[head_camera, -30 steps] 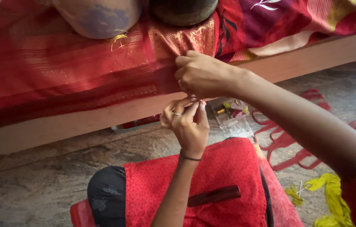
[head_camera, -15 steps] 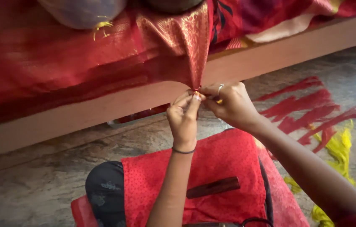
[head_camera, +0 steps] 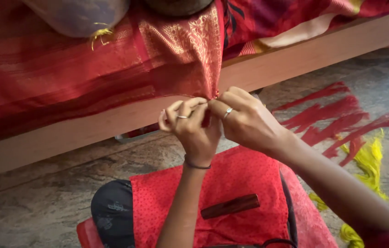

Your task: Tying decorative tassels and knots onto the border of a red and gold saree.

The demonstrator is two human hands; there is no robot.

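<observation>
We see the red cloth with its gold-patterned border (head_camera: pixel 183 50) draped over the bed's wooden edge (head_camera: pixel 89 131), its lower corner drawn to a point, pinched at centre.

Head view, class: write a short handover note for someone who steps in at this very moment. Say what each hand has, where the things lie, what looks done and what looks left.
Left hand: fingers pinched on the hanging corner of the red and gold cloth, just below its tip.
Right hand: pinched on the same corner, touching the left hand.
The cloth drapes over the wooden ledge and is drawn down to a point at the hands.
A dark brown wooden stick lies untouched on the red cloth over the lap.
Loose red strands and yellow strands lie on the stone floor.
Done: corner gathered.
Left: the fine work at the tip, too small to tell.
</observation>
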